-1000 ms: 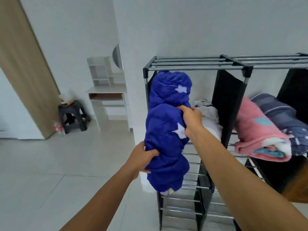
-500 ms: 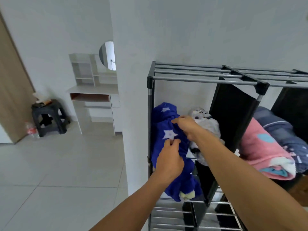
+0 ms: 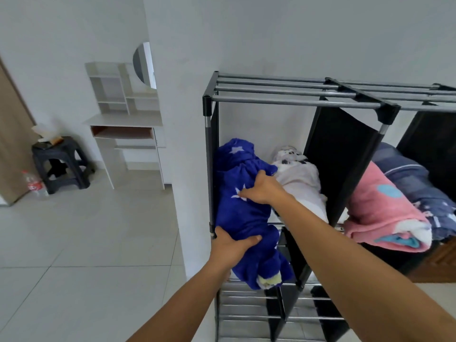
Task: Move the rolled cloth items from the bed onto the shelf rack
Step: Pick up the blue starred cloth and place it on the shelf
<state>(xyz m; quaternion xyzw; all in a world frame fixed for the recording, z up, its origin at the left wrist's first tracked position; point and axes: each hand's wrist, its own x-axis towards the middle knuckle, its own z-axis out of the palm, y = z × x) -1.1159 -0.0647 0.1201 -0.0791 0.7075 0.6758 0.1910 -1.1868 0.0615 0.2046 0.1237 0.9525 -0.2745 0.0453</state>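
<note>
A blue rolled cloth with white stars [image 3: 243, 215] lies in the left compartment of the black and grey shelf rack [image 3: 293, 101], its near end hanging over the front rail. My left hand [image 3: 232, 245] grips its lower part at the rack's front post. My right hand [image 3: 261, 188] presses on its middle. A white rolled cloth with dark spots [image 3: 299, 178] lies beside it in the same compartment. A pink rolled cloth [image 3: 383, 208] and a dark blue-grey one [image 3: 419, 186] lie in the compartment to the right.
A white wall corner stands right behind the rack's left side. On the tiled floor at the left are a white dressing table [image 3: 128, 124] with a round mirror, a black stool [image 3: 59, 164] and a plastic bottle [image 3: 33, 185]. Lower rack shelves show bare bars.
The blue roll went from upright in front of the rack to lying in the left compartment. My left hand slid down to its near end; my right hand stays on its middle.
</note>
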